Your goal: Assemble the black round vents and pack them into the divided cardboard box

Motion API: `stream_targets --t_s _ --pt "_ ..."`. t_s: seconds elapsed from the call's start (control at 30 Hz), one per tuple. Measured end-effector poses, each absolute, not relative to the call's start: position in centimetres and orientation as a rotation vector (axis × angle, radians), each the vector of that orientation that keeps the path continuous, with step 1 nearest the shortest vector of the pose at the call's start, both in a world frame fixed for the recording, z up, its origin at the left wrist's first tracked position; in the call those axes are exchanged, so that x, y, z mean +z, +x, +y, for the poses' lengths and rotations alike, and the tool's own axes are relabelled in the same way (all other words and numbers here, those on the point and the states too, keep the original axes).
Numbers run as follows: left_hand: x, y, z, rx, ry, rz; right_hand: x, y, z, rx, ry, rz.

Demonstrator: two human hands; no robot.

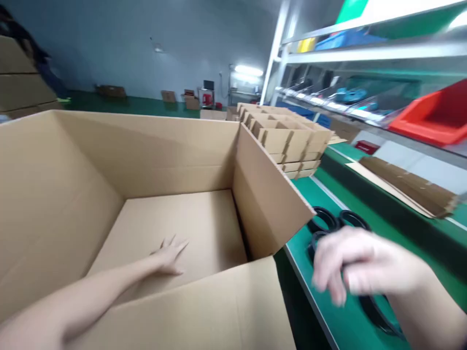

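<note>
From the head view, my left hand [168, 253] is down inside the big open cardboard box [153, 160], palm flat on the box's floor with the fingers spread and holding nothing. My forearm runs in over the box's near flap, which folds out toward me.

My right hand [359, 265] hangs outside the box, just past its right-hand flap, over the green table [335, 325]. It is blurred; the fingers droop loosely downward, slightly parted, and I cannot tell whether they touch anything. Right under and around that hand lie the black rings [330, 221]: two side by side on the table beyond my knuckles, close to the box's right flap, and more dark loops partly hidden beneath my palm and wrist.

Farther from the box along the same table stands a stack of folded cardboard dividers [288, 141], level with the box's far right corner. To the right of the rings, away from the box, flat cardboard strips [404, 187] lie on the raised edge of the bench. Above those, well off from the box, a red bin [434, 116] sits on the shelving.
</note>
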State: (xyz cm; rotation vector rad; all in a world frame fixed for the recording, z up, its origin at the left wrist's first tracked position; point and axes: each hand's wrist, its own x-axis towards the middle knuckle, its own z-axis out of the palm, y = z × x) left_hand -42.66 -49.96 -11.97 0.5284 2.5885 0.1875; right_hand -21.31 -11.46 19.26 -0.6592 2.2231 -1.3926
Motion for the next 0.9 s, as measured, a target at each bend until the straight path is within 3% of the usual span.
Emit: stream_targets --t_s 0.07,0.13,0.27,0.33,0.6,0.77,0.9 --pt "-13.4 -43.9 -50.6 0.125 0.517 2.594 21.9 -25.9 -8.7 -1.755 -0.529 2.605" --pt "-15.1 -44.8 -51.0 0.092 0.520 2.612 23.5 -31.9 -6.3 -1.834 -0.294 3.021" --pt "-17.5 -45.5 -51.3 0.057 0.466 2.647 25.4 -44.3 -3.8 -0.790 0.221 3.561" --pt "-17.5 -45.5 -51.3 0.077 0.436 2.642 26.3 -48.9 -3.7 -0.517 0.304 3.590" --pt "-14.6 -43.4 -50.7 0.180 0.423 2.556 27.2 -55.8 -4.3 -0.192 0.181 3.398" --pt "-17.4 -44.4 -51.7 0.331 0.394 2.481 25.9 -61.3 1.3 -0.157 -0.105 3.527" --pt "-18.7 -45.0 -52.5 0.455 0.453 2.436 27.6 -60.6 -0.2 -0.254 -0.047 3.602"
